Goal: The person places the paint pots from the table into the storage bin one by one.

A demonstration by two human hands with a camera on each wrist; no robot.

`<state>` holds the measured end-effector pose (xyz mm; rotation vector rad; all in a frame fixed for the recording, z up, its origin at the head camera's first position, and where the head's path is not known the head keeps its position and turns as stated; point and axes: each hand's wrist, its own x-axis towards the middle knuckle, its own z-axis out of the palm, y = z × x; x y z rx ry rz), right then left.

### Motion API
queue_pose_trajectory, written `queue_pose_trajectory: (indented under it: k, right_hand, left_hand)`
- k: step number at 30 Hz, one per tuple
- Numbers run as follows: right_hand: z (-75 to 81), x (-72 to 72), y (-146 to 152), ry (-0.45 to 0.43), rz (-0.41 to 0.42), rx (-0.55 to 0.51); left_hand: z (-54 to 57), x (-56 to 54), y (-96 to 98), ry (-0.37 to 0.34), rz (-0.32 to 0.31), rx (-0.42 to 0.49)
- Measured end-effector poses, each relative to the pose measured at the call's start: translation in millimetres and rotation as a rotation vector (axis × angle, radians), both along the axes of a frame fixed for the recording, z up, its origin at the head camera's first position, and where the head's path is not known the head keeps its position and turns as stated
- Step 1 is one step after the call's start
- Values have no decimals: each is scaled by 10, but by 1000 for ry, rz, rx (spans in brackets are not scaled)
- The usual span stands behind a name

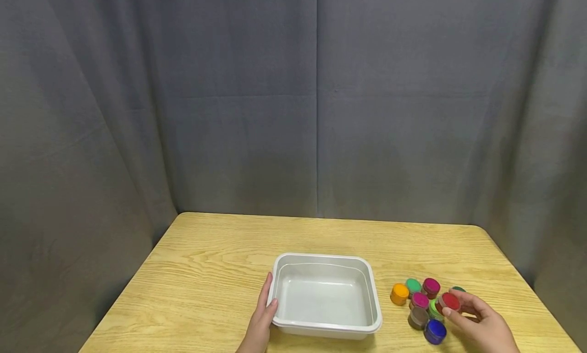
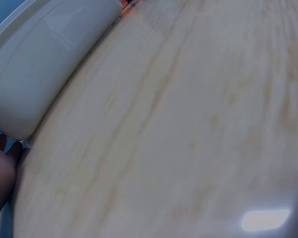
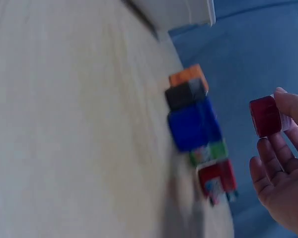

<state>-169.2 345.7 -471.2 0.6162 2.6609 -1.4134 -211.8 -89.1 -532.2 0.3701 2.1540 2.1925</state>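
Note:
In the head view, my left hand (image 1: 262, 320) holds the left side of a white plastic tub (image 1: 321, 326), its thumb over the rim and its fingers along the outer wall. The tub is upright, with nothing inside. To the right, my right hand (image 1: 488, 325) pinches a small red paint jar (image 1: 450, 301) between thumb and fingers. The right wrist view has this red jar (image 3: 266, 117) raised above the table. Beneath and beside it stand other paint jars: orange (image 1: 399, 294), teal (image 1: 413, 286), brown (image 1: 418, 318), blue (image 1: 435, 332), lime green (image 1: 434, 312) and magenta (image 1: 420, 301).
Another magenta jar (image 1: 431, 287) stands at the back of the cluster. A dark green jar (image 1: 458, 289) is partly hidden behind my right fingers. The light wooden table (image 1: 220, 261) has grey curtains (image 1: 238, 113) behind it and at both sides.

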Motion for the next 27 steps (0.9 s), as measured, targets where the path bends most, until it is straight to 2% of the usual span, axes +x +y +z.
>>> queue_pose_trajectory:
  k: [5,13,17,23,27]
  right_hand:
    - [144,-72,-210,56,83,30]
    - [261,-213,-589,234,190,-76]
    - [351,-306,-794,251,222,-117]
    - [432,-441,-1104,264,319,-105]
    - [417,-536,-1319,263,378,-201]
  left_hand:
    - [-7,15,-7,18,7,-27]
    - [-3,20,-20,41,1,-74]
    - [-10,30,-22,63,9,-105]
    - [-12,38,-9,77,22,-135]
    - [-26,39,6,72,40,-158]
